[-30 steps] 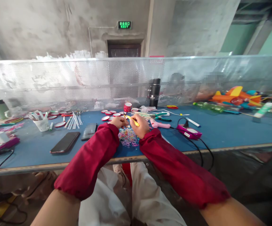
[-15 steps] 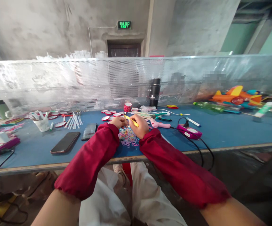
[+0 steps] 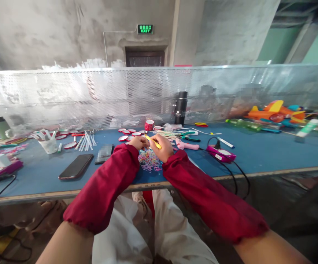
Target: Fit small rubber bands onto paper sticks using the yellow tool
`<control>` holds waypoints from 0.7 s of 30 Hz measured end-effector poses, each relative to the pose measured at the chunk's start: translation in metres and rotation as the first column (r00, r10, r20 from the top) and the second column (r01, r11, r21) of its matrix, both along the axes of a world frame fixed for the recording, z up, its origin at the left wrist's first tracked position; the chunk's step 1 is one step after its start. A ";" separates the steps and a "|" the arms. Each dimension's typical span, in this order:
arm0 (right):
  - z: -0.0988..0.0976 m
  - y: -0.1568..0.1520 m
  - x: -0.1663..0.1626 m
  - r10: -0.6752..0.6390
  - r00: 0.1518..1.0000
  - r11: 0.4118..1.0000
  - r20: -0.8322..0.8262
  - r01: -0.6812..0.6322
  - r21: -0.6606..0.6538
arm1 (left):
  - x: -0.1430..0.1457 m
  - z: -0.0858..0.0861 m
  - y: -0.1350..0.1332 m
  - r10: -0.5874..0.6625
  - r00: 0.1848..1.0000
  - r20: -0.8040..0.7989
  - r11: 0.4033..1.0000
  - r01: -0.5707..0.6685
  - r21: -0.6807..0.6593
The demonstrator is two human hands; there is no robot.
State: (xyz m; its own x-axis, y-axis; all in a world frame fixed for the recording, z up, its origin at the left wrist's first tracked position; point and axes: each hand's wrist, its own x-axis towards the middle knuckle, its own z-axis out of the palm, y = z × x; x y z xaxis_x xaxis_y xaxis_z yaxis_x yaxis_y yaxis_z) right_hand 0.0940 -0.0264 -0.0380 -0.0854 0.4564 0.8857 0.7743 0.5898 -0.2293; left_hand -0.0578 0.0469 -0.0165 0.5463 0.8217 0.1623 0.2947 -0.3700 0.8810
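My right hand (image 3: 162,146) is closed around a slim yellow pen-like tool (image 3: 155,142), whose far tip points up and left toward the other hand. Just to its left, my left hand (image 3: 138,142) has its fingers pinched together; whatever they hold is too small to make out. The two hands almost meet above a heap of small multicoloured rubber bands (image 3: 149,161) on the blue table (image 3: 263,150). Behind the hands lie several round red-rimmed white discs (image 3: 123,138) and a red patterned cup (image 3: 149,125).
A phone (image 3: 76,167) and a dark flat item (image 3: 104,154) lie left, near a white cup of sticks (image 3: 49,146). A black thermos (image 3: 181,110) stands behind. To the right are a pink glue gun (image 3: 187,145), a purple power strip (image 3: 221,154) with cables and an orange toy plane (image 3: 277,112).
The yellow tool has shifted very slightly to the left along with my right hand. Both hands keep their grip over the rubber bands, and the rest looks the same.
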 end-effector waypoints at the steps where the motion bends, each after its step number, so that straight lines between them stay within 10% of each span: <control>1: 0.000 0.000 0.000 -0.004 1.000 1.000 0.000 0.004 -0.002 | 0.000 0.000 0.000 -0.001 1.000 0.000 1.000 0.001 0.003; 21: 0.000 0.000 0.001 -0.049 0.998 0.999 -0.027 0.049 0.009 | 0.000 0.003 -0.004 0.003 1.000 -0.004 1.000 -0.003 -0.021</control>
